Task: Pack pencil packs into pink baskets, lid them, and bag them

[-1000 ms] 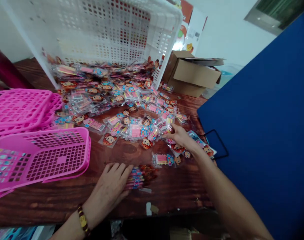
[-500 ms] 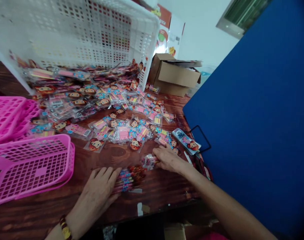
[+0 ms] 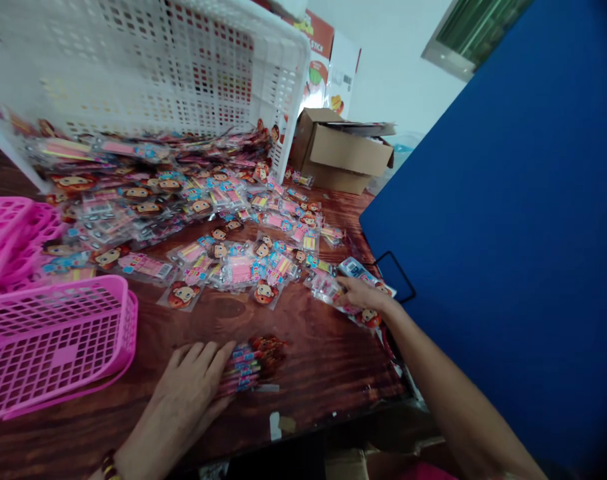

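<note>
On the wooden table, my left hand point(image 3: 190, 383) is closed round a stack of small plastic packets point(image 3: 244, 367), standing on edge with their printed cartoon heads pointing right. My right hand point(image 3: 362, 295) reaches farther out to the right, its fingers closed on clear cartoon packets point(image 3: 326, 289); how many it grips is hidden. Under that wrist a red-haired cartoon head point(image 3: 369, 317) shows. A flat blue-and-white pack point(image 3: 354, 268) lies just behind the right hand. Many loose packets point(image 3: 240, 270) with pink and yellow contents are spread beyond both hands.
A white plastic crate point(image 3: 203, 73) lies on its side at the back, packets spilling from it. Pink baskets point(image 3: 126, 320) stand at left. A cardboard box point(image 3: 350, 157) sits behind, and a blue panel point(image 3: 503, 220) borders the right. Tape scraps point(image 3: 274, 425) mark the front edge.
My right hand has moved right and away from me, from beside the left hand's stack to the packets near the blue-and-white pack. My left hand stays on its stack. The view has shifted slightly.
</note>
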`<state>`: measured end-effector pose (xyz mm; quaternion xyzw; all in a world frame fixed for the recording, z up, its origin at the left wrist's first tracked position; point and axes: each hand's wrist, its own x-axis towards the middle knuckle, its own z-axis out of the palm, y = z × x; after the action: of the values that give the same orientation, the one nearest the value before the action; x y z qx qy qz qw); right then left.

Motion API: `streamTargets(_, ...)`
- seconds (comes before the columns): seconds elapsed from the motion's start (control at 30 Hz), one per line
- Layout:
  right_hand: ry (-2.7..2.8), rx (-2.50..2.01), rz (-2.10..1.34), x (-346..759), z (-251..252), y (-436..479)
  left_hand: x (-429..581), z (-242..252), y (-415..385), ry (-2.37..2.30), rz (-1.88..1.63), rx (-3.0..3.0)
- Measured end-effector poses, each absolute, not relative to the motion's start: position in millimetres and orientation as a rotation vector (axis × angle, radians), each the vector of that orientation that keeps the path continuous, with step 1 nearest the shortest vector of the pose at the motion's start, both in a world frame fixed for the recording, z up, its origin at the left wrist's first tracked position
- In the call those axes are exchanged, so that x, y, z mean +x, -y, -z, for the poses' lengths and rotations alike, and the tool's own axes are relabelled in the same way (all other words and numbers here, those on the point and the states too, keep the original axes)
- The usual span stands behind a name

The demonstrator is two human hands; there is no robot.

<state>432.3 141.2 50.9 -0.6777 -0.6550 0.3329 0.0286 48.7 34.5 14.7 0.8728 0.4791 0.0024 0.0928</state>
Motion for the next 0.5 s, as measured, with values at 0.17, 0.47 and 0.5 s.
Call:
streamTargets(0.17,2.229,-1.958,-0.878,409,-40,-79,48,-14,-34,-1.418,-0.076,2.625)
streamTargets(0.47,2.034,-1.811,-1.290,405,-58,-76,46,-8,-34,-1.396,-0.181,2.712)
streamTargets(0.5,2.074,-1.811,-1.276,400,-57,-79,46,-9,-34,-1.394,-0.184,2.709)
